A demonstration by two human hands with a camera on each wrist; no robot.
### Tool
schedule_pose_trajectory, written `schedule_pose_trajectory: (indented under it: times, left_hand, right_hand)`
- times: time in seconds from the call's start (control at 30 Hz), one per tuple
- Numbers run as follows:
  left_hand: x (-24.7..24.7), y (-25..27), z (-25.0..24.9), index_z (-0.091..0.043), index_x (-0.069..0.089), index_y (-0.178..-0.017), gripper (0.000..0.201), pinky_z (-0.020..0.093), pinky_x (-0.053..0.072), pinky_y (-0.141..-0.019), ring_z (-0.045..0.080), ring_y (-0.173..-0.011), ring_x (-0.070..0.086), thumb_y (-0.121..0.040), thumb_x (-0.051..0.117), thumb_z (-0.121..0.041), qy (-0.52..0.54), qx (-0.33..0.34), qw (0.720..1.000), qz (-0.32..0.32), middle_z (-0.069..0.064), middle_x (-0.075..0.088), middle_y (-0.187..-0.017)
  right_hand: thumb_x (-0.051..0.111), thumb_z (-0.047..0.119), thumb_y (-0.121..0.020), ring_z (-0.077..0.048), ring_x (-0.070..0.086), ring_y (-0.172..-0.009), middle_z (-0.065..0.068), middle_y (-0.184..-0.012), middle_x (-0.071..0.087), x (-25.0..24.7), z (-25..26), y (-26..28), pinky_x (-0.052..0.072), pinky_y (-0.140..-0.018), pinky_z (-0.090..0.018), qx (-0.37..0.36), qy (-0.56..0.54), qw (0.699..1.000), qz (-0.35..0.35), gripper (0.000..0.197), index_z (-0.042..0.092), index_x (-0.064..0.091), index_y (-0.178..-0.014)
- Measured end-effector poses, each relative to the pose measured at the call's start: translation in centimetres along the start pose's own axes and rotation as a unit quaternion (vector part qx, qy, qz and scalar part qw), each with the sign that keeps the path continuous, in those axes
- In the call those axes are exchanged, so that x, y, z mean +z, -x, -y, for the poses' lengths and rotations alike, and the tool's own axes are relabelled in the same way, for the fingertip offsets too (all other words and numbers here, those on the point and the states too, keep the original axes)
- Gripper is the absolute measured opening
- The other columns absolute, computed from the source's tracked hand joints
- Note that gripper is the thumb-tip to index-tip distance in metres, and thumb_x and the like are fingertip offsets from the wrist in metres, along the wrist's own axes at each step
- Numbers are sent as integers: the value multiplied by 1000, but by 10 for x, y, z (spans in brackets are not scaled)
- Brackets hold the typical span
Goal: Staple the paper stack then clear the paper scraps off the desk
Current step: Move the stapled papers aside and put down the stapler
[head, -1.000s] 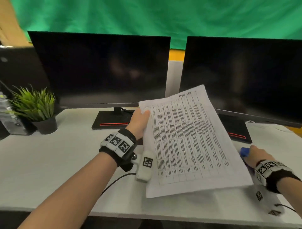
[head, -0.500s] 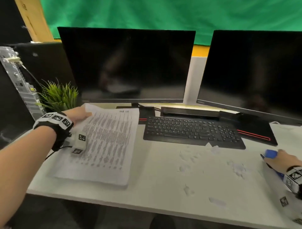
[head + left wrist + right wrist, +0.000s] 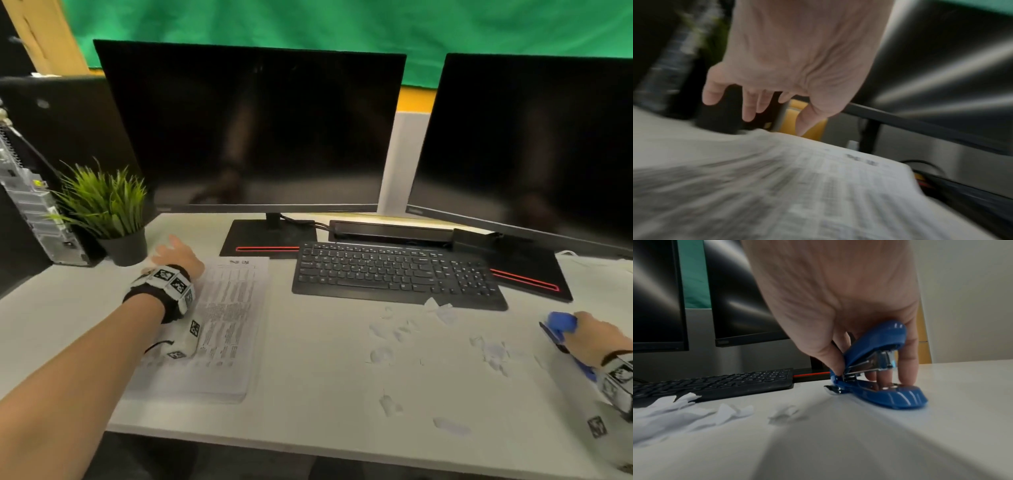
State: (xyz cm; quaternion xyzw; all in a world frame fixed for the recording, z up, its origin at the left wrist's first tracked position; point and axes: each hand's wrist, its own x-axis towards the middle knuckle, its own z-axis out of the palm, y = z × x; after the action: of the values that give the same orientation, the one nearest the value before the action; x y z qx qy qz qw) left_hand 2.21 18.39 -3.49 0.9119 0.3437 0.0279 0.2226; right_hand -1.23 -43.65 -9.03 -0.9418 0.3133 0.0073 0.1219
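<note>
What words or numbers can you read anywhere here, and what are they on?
No text here can be read for sure.
Paper stack: a short heading and a printed table, too blurred to read.
Left monitor and right monitor: a small logo on each lower frame, too small to read.
Keyboard: key letters too small to read.
Wristbands: square black-and-white code marks only, no words.
Stapler: no text seen.

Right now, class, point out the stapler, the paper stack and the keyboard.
stapler point(image 3: 877, 344), right wrist view, on its blue top arm.
paper stack point(image 3: 233, 308), head view, middle of the printed top sheet.
keyboard point(image 3: 394, 270), head view, on its central keys.
</note>
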Motion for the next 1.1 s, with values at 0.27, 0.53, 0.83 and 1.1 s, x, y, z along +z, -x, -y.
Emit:
schedule_pose_trajectory:
  times: [0.27, 0.53, 0.83, 1.1]
  left_hand:
    - [80, 151, -112, -20, 60, -118, 25, 29, 41, -96, 19, -111, 51, -94, 52, -19, 80, 447, 885, 101, 6, 51, -124]
    - [132, 254, -148, -23, 49, -133, 39, 40, 30, -112, 22, -132, 36, -95, 48, -30, -65, 546, 776, 310, 4, 40, -141]
    - [110, 234, -125, -29, 54, -124, 29, 24, 34, -105, 11, -121, 45, -95, 48, -31, -30, 543, 794, 272, -6, 49, -128]
    - [115, 219, -119, -24, 46, -133, 38, 31, 34, -106, 21, -126, 42, -96, 42, -33, -133, 486, 821, 268, 3, 43, -136]
  right_hand:
    - [48, 1, -90, -35, 46, -127, -21, -140, 43, -16, 45, 42, 36, -106, -40, -156, 47, 986, -21, 47, 2, 43, -137]
    - [35, 11, -99, -30, 30, -141, -17, -153, 29, -15, 68, 21, 23, -115, -36, -132, 18, 988, 78, 45, 1, 32, -143]
    - [40, 16, -96, -34, 35, -138, -15, -156, 24, -6, 75, -21, 33, -110, -41, -209, 108, 965, 116, 57, 12, 21, -149]
    - [39, 17, -98, -31, 42, -133, -19, -145, 39, -4, 41, 46, 33, -109, -35, -188, 157, 959, 142, 45, -3, 34, -138]
